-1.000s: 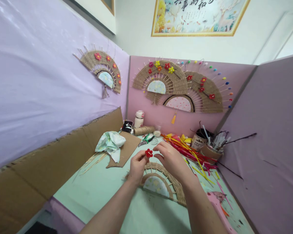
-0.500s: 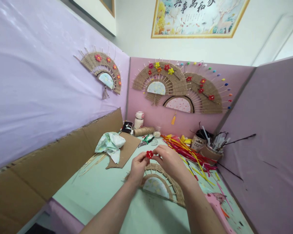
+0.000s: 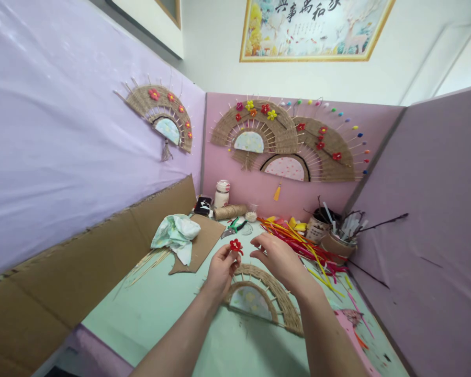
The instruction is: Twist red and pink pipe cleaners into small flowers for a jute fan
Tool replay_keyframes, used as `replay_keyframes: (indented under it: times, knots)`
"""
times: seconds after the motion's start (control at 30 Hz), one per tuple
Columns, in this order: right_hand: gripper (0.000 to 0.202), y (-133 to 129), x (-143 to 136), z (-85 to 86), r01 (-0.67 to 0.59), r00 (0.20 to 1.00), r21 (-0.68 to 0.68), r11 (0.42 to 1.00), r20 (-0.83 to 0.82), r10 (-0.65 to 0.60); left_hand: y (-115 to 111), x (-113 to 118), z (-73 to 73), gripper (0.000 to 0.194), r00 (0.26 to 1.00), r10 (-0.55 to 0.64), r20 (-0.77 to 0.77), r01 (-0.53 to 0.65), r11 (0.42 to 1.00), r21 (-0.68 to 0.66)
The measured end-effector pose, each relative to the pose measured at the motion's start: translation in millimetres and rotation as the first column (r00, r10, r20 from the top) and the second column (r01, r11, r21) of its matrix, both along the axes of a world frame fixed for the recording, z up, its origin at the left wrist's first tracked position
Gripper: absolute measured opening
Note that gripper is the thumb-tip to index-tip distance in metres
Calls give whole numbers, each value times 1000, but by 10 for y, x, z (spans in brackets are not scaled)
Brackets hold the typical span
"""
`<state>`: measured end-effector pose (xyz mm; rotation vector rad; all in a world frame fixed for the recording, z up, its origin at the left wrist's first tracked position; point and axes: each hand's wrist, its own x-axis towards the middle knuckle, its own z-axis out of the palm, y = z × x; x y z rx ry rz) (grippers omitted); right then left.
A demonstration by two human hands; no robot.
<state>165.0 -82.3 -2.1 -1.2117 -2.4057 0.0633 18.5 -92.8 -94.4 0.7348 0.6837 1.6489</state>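
A small red flower (image 3: 236,245) with a pale centre is pinched between the thumb and fingers of my left hand (image 3: 221,268). Just to the right of it, my right hand (image 3: 275,258) hangs in the air with thumb and fingers apart and nothing between them. Below both hands a woven twine fan (image 3: 288,303) lies on the table, its half-round inner panel (image 3: 251,300) patterned in pale green. My forearms cover parts of the fan's two sides.
Behind lie green-handled pliers (image 3: 234,228), a twine roll (image 3: 230,211) and a white bottle (image 3: 222,194). Crumpled cloth (image 3: 175,233) rests on cardboard at left. Red and yellow strips (image 3: 294,238), a pot of sticks (image 3: 339,246) and a pink glue gun (image 3: 355,340) are at right.
My right hand has let go of the red flower and moved slightly right, its fingers now apart. My left hand still holds the flower, now a little further left and tilted.
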Motion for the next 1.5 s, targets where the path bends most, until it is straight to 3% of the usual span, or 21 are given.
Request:
replay_keyframes:
  times: [0.17, 0.3, 0.43, 0.63, 0.9, 1.17, 1.4, 1.5]
  knots:
    - [18, -10, -50, -39, -27, 1000, -36, 999, 4, 27, 2, -58, 2, 23, 928, -188, 323, 211, 977, -38]
    - [13, -5, -133, -122, -102, 995, -57, 993, 2, 103, 16, -66, -40, 17, 877, -248, 411, 286, 958, -32]
    - [18, 14, -159, -123, -113, 993, -58, 992, 35, 115, 3, -65, -30, 18, 861, -282, 423, 318, 948, -16]
    - [20, 35, -66, -40, 14, 996, 15, 1000, 85, -16, -43, -89, 34, 48, 873, -326, 363, 356, 934, -16]
    - [20, 74, 80, -58, 10, 995, -50, 999, 100, -5, -78, -25, 84, 43, 947, -266, 179, 283, 956, -76]
    - [24, 120, 215, -39, 21, 997, -192, 981, 77, -6, -83, -53, 101, 41, 855, -397, 333, 429, 903, -24]
    - [23, 133, 204, -61, -27, 997, -242, 970, 67, 44, -60, -67, 81, 43, 833, -373, 409, 427, 903, -46]
    - [22, 195, 317, -37, 41, 999, -226, 973, 31, -35, -40, -75, 71, 40, 838, -341, 426, 401, 914, -56]
